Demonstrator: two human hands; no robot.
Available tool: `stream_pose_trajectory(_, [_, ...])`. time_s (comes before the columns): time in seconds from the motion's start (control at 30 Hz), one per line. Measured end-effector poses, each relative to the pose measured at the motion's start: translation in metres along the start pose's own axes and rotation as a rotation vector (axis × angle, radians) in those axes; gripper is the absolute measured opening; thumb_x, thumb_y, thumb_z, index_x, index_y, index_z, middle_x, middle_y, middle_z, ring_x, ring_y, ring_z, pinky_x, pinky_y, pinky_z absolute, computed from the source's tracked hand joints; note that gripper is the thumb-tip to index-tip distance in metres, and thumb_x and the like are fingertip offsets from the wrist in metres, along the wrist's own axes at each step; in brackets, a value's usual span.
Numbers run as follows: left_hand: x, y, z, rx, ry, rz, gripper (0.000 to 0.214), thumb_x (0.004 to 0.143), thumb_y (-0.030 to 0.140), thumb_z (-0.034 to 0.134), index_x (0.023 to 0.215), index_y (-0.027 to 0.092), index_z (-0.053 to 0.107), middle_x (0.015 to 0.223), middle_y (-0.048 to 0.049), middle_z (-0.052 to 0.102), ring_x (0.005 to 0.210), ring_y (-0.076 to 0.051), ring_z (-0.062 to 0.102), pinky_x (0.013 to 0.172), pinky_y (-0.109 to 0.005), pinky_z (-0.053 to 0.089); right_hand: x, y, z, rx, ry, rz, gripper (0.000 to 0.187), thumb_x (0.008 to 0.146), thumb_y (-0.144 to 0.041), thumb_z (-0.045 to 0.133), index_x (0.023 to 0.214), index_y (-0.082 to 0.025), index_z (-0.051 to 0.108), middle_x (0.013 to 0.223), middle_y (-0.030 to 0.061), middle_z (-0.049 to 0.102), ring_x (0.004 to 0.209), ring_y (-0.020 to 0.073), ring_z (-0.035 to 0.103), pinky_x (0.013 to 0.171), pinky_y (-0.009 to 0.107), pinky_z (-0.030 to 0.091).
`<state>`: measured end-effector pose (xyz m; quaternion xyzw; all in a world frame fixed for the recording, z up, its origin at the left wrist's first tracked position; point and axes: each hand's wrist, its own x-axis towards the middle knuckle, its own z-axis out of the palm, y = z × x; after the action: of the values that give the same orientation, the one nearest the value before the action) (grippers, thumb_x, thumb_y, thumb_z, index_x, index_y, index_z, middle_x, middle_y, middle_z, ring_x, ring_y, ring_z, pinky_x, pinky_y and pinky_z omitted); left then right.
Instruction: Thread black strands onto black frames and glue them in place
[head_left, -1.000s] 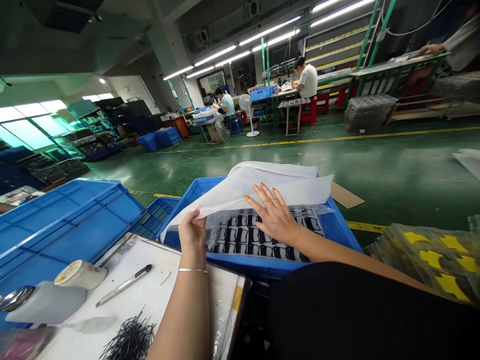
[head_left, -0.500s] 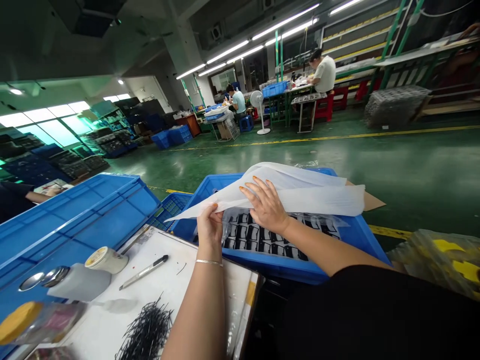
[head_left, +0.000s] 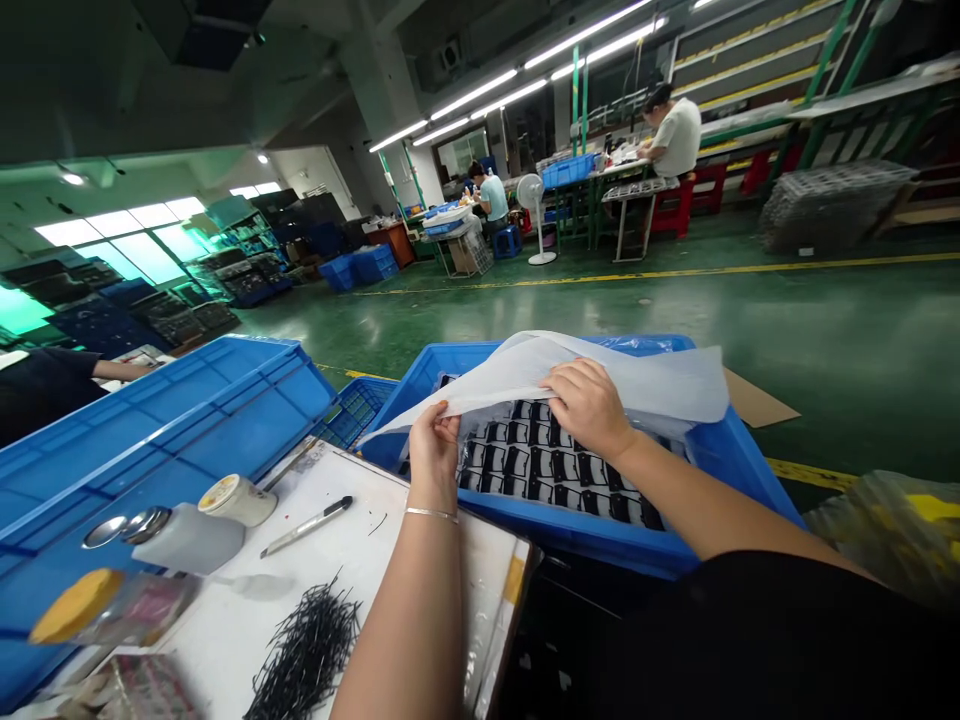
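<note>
left hand (head_left: 433, 447), right hand (head_left: 589, 405) — on white sheet (head_left: 645, 378)

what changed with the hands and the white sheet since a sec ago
The right hand went from flat with fingers spread to curled on the white sheet, which now sits lower over the blue crate. The left hand still pinches the sheet's edge. The rows of black pieces stay in the crate, and the pen stays on the board.

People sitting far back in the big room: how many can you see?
2: a person in a white shirt at a table toward the right, and a person in a light blue shirt further left. More may be hidden.
</note>
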<state>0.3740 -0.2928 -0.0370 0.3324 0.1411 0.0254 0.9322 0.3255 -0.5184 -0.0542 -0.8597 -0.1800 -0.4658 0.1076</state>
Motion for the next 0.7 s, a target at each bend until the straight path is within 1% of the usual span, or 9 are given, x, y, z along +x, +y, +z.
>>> stream_pose_trajectory(0.1, [0.003, 0.002, -0.004, -0.034, 0.039, -0.026, 0.012, 0.078, 0.000, 0.054, 0.075, 0.011, 0.058, 0.075, -0.0043, 0.065, 0.067, -0.010, 0.065, 0.069, -0.020, 0.056, -0.006, 0.008, -0.009, 0.017, -0.035, -0.035, 0.021, 0.085, -0.007, 0.050, 0.091, -0.015, 0.067, 0.092, 0.0056, 0.069, 0.091, 0.0195, 0.062, 0.096, 0.039, 0.042])
stream_pose_trajectory(0.2, [0.006, 0.006, -0.007, -0.078, 0.071, -0.034, 0.010, 0.082, 0.004, 0.052, 0.079, 0.012, 0.057, 0.079, -0.0057, 0.065, 0.074, -0.013, 0.067, 0.075, -0.024, 0.058, -0.011, 0.013, -0.020, 0.045, -0.067, -0.096, 0.021, 0.085, -0.007, 0.050, 0.092, -0.014, 0.067, 0.092, 0.0062, 0.070, 0.091, 0.0192, 0.062, 0.095, 0.038, 0.044])
stream_pose_trajectory(0.4, [0.015, 0.017, -0.015, -0.149, 0.135, 0.013, 0.015, 0.079, 0.001, 0.050, 0.084, 0.014, 0.054, 0.079, -0.0027, 0.064, 0.080, -0.013, 0.067, 0.083, -0.026, 0.056, -0.017, 0.022, -0.042, 0.084, -0.123, -0.166, 0.020, 0.086, -0.007, 0.051, 0.093, -0.015, 0.068, 0.093, 0.0072, 0.070, 0.092, 0.0194, 0.062, 0.091, 0.037, 0.048])
stream_pose_trajectory(0.57, [0.020, 0.030, -0.021, -0.147, 0.148, 0.013, 0.011, 0.080, 0.005, 0.052, 0.084, 0.014, 0.055, 0.080, -0.0039, 0.064, 0.079, -0.016, 0.066, 0.084, -0.031, 0.056, -0.019, 0.026, -0.059, 0.087, -0.134, -0.202, 0.019, 0.085, -0.006, 0.052, 0.093, -0.015, 0.068, 0.094, 0.0072, 0.069, 0.094, 0.0192, 0.062, 0.091, 0.037, 0.049])
stream_pose_trajectory(0.7, [0.021, 0.040, -0.023, -0.117, 0.168, 0.055, 0.009, 0.081, 0.007, 0.052, 0.081, 0.016, 0.053, 0.079, -0.0023, 0.062, 0.076, -0.014, 0.065, 0.080, -0.029, 0.057, -0.020, 0.028, -0.068, 0.062, -0.158, -0.228, 0.019, 0.085, -0.006, 0.053, 0.094, -0.015, 0.067, 0.094, 0.0065, 0.069, 0.093, 0.0191, 0.063, 0.092, 0.037, 0.049])
